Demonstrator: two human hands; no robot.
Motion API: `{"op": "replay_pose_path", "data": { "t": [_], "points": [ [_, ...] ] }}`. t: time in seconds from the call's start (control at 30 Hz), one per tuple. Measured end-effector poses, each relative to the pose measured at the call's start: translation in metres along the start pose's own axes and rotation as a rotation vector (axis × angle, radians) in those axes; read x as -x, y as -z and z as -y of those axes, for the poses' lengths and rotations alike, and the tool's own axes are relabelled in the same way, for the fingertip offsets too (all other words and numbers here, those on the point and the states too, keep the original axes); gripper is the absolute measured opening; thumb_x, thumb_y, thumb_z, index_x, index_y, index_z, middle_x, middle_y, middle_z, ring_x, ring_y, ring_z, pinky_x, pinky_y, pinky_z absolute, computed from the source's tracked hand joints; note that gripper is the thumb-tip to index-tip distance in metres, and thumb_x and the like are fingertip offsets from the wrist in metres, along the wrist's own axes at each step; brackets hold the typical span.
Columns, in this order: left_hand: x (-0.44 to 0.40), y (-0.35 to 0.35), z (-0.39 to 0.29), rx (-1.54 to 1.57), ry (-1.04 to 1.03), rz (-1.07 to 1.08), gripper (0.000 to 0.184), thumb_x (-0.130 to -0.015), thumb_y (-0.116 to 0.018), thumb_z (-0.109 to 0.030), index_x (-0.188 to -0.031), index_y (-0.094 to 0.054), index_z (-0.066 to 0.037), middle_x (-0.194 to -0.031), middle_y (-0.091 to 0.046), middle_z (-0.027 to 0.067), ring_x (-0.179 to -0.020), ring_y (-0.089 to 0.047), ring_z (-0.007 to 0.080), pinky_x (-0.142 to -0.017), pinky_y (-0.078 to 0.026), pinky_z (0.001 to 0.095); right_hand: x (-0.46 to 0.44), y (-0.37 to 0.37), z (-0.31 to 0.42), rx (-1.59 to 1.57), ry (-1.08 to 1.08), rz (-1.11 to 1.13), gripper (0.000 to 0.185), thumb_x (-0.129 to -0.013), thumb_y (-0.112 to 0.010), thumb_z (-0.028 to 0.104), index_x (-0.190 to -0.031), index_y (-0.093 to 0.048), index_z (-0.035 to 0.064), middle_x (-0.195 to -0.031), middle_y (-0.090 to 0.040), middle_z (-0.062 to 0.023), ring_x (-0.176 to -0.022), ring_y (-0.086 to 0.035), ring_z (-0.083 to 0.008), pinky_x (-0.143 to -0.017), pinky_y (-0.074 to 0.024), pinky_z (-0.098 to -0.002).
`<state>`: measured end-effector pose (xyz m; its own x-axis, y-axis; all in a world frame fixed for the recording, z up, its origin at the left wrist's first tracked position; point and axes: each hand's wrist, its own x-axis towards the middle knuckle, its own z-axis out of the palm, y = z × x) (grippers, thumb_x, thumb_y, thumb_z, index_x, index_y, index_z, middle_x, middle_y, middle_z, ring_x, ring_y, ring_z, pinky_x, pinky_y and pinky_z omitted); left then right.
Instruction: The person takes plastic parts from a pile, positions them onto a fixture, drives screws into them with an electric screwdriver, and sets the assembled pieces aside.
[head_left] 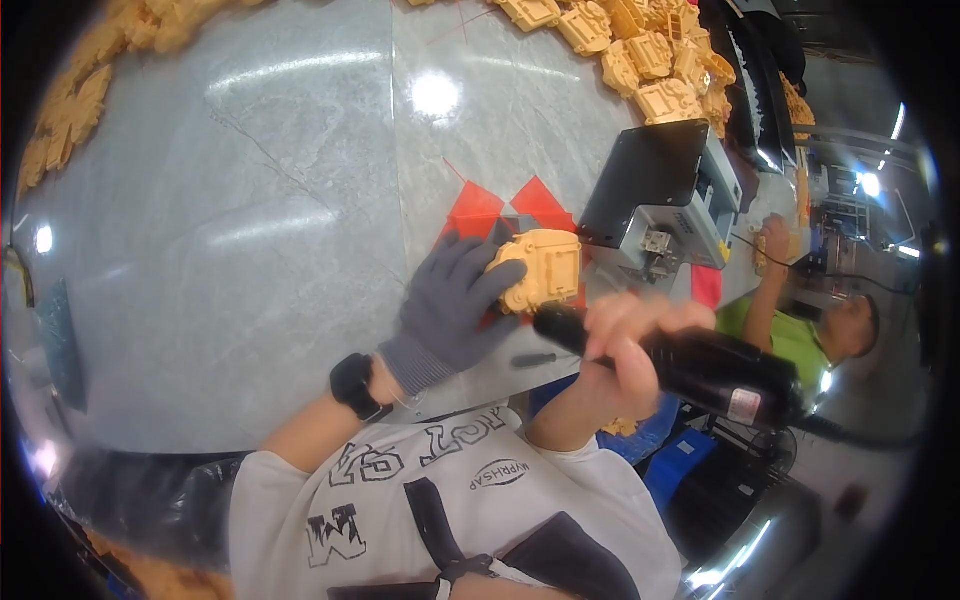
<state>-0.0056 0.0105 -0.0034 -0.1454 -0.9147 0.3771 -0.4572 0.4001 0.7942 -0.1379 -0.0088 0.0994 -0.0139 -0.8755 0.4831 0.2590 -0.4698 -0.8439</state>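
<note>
My left hand (455, 300), in a grey glove with a black watch at the wrist, is closed on the left side of a yellow moulded plastic housing (550, 268). The housing sits over a grey block (515, 225) with red pieces (475, 207) around it on the table. My bare right hand (640, 345) is wrapped round a black electric screwdriver (715, 370), slightly blurred and held nearly level. Its front end points left, close to the lower edge of the housing; I cannot tell whether the tip touches. A cord trails from its rear.
A black and grey boxy machine (655, 195) stands right of the housing. Piles of yellow plastic parts (650, 60) lie at the back right and far left. A small dark tool (533, 360) lies near the table edge. A co-worker in a green shirt (795, 335) is at the right.
</note>
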Motion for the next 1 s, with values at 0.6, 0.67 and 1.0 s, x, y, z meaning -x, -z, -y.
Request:
{"op": "replay_pose_path", "data": {
  "t": [0.6, 0.67, 1.0],
  "points": [
    [-0.002, 0.0, 0.002, 0.003, 0.014, 0.044, 0.055, -0.064, -0.071, -0.024, -0.114, -0.052, -0.014, -0.111, -0.049, 0.0135, -0.103, -0.047, 0.0321, -0.094, -0.036, 0.0505, 0.0, -0.018, -0.008, 0.1, -0.072, -0.025, 0.039, -0.072, -0.061, -0.002, -0.095, -0.032, 0.0082, -0.062, -0.047, -0.005, -0.048, -0.046, -0.0146, -0.047, -0.0417, -0.0269],
    [-0.005, 0.0, 0.001, -0.02, -0.005, 0.054, 0.055, -0.064, -0.071, -0.024, -0.114, -0.052, -0.014, -0.111, -0.049, 0.0135, -0.103, -0.047, 0.0321, -0.094, -0.036, 0.0504, 0.0, -0.011, -0.007, 0.193, -0.032, 0.141, 0.04, -0.068, -0.056, 0.003, -0.104, -0.039, 0.006, -0.061, -0.048, -0.0068, -0.046, -0.046, -0.0168, -0.049, -0.0393, -0.0307],
    [-0.006, -0.001, 0.001, -0.061, -0.044, 0.111, 0.062, -0.061, -0.074, -0.018, -0.116, -0.048, -0.007, -0.112, -0.052, 0.0163, -0.104, -0.049, 0.0366, -0.091, -0.039, 0.0474, -0.049, 0.105, 0.046, 0.136, 0.147, -0.468, 0.036, -0.072, -0.051, 0.004, -0.107, -0.042, 0.004, -0.065, -0.044, -0.0034, -0.052, -0.045, -0.0143, -0.06, -0.0386, -0.03]
  ]
}}
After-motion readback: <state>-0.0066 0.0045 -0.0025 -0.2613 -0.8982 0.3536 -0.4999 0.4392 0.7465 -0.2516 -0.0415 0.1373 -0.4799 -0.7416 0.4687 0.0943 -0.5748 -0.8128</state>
